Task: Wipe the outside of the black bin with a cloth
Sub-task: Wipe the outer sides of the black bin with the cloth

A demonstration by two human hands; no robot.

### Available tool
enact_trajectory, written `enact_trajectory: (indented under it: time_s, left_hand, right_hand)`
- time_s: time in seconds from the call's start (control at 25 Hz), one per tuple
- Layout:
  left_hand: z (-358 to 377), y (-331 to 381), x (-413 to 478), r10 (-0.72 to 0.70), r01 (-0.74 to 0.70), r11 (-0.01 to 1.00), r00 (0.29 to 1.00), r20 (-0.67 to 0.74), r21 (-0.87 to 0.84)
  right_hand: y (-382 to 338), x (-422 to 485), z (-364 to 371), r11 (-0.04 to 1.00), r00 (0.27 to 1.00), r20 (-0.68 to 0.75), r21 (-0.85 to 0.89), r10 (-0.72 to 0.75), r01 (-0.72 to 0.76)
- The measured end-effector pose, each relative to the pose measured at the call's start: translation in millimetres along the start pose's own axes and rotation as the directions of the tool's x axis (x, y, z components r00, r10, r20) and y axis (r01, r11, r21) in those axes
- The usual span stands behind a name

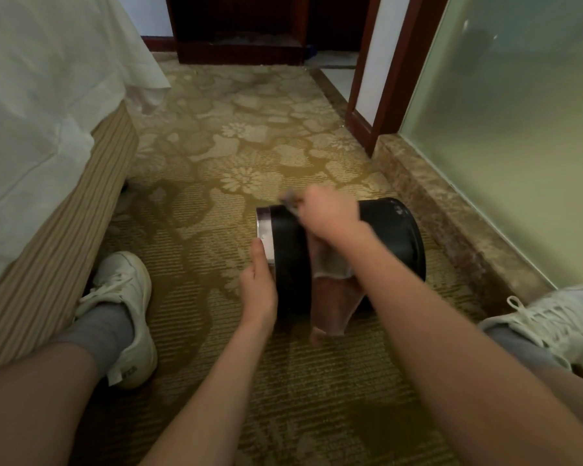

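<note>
The bin point(394, 240) lies sideways on the carpet point(216, 163), right of the bed point(31, 112), cloth point(334, 304) apparently draped over its middle.

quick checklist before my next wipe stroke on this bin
1. Black bin lying on its side on the carpet: ok.
2. Left hand steadying the rim end: ok; the thumb lies by the silver rim, the fingers are hidden.
3. Right hand gripping the cloth: ok.
4. Cloth against the bin's outside: ok, it drapes down the near wall.
5. Underside wiped: cannot tell, it faces the carpet.
6. Gap between the bin's base end and the marble ledge: cannot tell.
</note>
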State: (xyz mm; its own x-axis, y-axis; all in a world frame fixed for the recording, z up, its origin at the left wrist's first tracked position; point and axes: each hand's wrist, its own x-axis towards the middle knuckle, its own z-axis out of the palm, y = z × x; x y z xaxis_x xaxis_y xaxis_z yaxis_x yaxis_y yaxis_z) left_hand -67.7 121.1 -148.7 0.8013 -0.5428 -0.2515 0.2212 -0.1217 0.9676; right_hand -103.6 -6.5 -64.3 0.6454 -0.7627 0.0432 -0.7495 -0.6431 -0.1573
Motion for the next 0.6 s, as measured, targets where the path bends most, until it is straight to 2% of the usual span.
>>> enact_trajectory:
  time_s: [0.08,0.16,0.2,0.28,0.4,0.48,0.56,0.6]
  left_hand:
    - [2.2,4.9,3.0,-0.041,0.041,0.999,0.999,0.017,-0.025]
    - [4.5,12.5,7.0,-0.081,0.083,0.995,0.996,0.044,-0.052]
    - [5.4,13.5,11.1,-0.1,0.103,0.994,0.993,0.058,-0.042]
    - [3.4,18.1,18.8,-0.146,0.149,0.989,0.985,0.087,-0.021]
    - [0.3,33.7,26.5,-0.239,0.248,0.968,0.958,0.156,-0.041]
    - [-1.9,44.1,27.2,-0.31,0.324,0.944,0.935,0.172,-0.057]
    - [-1.0,50.7,29.5,-0.359,0.378,0.923,0.913,0.197,-0.069]
    - [0.1,52.9,33.4,-0.379,0.398,0.916,0.901,0.211,-0.055]
  right_hand:
    - [61.2,-2.3,-13.5,0.98,0.982,0.002,-0.062,0.187,-0.187]
    - [102.5,-12.4,-14.6,0.928,0.929,-0.116,-0.089,0.352,-0.363]
    - [104.9,-14.7,-8.4,0.917,0.913,-0.171,-0.09,0.371,-0.389]
    - [73.3,-15.5,11.3,0.953,0.925,-0.256,-0.036,0.281,-0.3]
    - [-9.9,-36.7,43.3,0.999,0.942,-0.332,-0.012,-0.049,0.047]
    - [-36.5,-55.8,57.9,0.982,0.927,-0.33,-0.008,-0.179,0.187]
    - [-13.0,-59.2,56.8,0.987,0.909,-0.393,0.015,-0.141,0.159]
    - [8.8,-59.6,54.3,0.997,0.906,-0.418,0.007,-0.066,0.076]
